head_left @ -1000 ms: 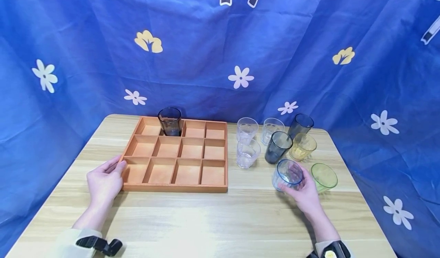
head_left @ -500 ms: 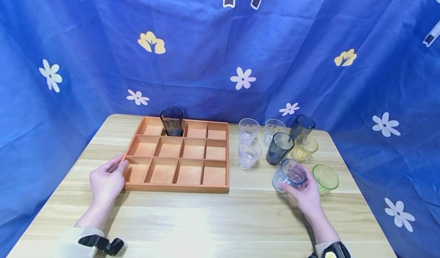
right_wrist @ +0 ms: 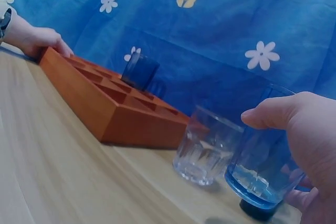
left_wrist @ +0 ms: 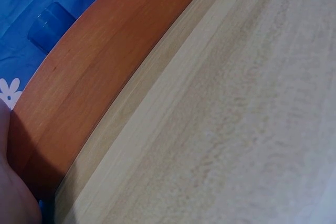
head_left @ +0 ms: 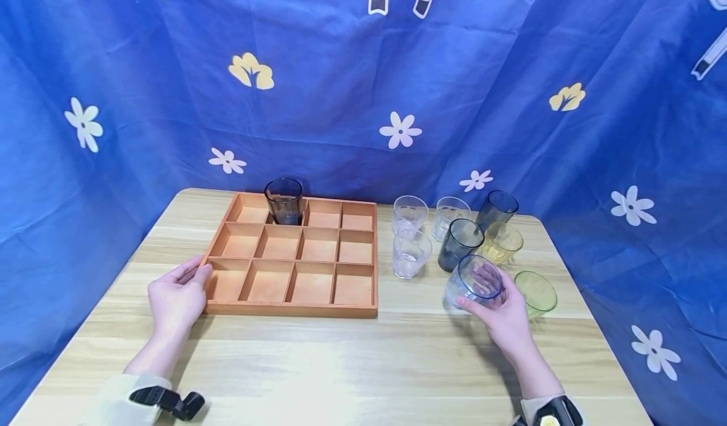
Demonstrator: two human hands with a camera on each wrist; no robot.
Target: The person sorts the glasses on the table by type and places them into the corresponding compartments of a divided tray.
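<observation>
My right hand [head_left: 507, 319] holds a blue-tinted drinking glass [head_left: 464, 289] around its side, thumb on the near face and fingers behind. The glass leans a little, its base close over the table in the right wrist view [right_wrist: 254, 195]. My left hand [head_left: 177, 296] grips the left wall of a wooden compartment tray [head_left: 289, 310], thumb over the edge near the front corner. A dark grey glass [head_left: 285, 210] stands in the tray's back row, second compartment from the left. In the left wrist view, only part of the left hand [left_wrist: 16, 192] shows beside the tray's wall.
Three clear glasses [head_left: 410, 259] stand right of the tray. Two dark grey glasses [head_left: 457, 249] and a yellow glass [head_left: 500, 246] stand behind the blue one. A green glass [head_left: 536, 293] is right of the right hand. A blue patterned cloth [head_left: 318, 98] hangs behind the table.
My right hand has raised the blue glass slightly and shifted it a little left, tilting it. My left hand stays on the tray, which keeps its place.
</observation>
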